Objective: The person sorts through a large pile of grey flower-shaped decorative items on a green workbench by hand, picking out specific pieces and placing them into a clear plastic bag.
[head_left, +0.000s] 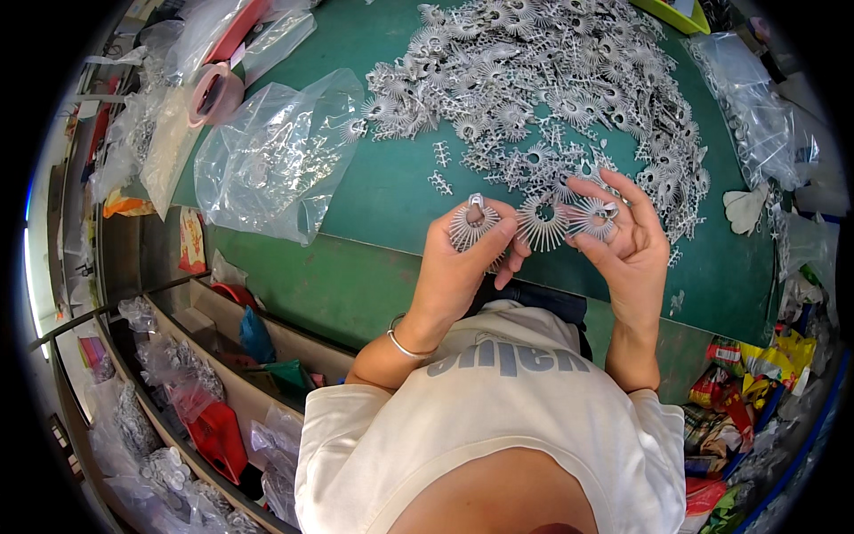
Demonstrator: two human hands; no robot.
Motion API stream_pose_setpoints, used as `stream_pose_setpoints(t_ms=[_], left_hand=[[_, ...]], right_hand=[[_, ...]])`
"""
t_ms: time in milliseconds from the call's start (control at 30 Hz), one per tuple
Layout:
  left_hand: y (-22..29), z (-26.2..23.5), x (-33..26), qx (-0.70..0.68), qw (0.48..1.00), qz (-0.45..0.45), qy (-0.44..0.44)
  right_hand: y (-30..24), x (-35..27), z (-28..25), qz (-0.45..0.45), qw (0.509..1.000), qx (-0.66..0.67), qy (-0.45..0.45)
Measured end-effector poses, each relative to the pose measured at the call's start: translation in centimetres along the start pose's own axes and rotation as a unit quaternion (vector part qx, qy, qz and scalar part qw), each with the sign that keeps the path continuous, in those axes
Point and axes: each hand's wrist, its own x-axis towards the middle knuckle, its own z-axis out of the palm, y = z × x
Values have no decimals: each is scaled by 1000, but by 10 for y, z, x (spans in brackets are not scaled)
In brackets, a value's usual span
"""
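Both hands are raised over the near edge of the green table. My left hand (467, 258) pinches a round grey metal piece with thin radiating spokes (469, 233) between thumb and fingers. In my right hand (627, 240), thumb and fingers close on another spoked metal piece (591, 220). Between the hands shows a third spoked piece (541, 224); whether it is joined to the others I cannot tell. Beyond the hands lies a large heap of like grey metal pieces (534, 80), mixed with small branched bits.
A clear plastic bag (276, 160) lies on the green table (391, 182) at the left, beside a roll of pinkish tape (216, 93). A yellow-green tray (678, 13) is at the back right. Drawers with bagged parts (191, 374) stand lower left; colourful packets (756, 374) lie lower right.
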Motion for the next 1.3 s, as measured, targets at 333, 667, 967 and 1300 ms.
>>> stream_pose_setpoints(t_ms=[333,667,967,1300], left_hand=[[1,-1,0,17,1000,15,6],[-6,3,4,62,998,2,-14],[-2,-2,10,-77,989,-99,-82],[-18,-3,12,8,988,-115,-99]], right_hand=[[3,3,-12,34,998,-37,-26],[24,2,-2,165,984,54,-34],[19,14,-9,84,958,270,-39],[25,14,9,79,972,-197,-101]])
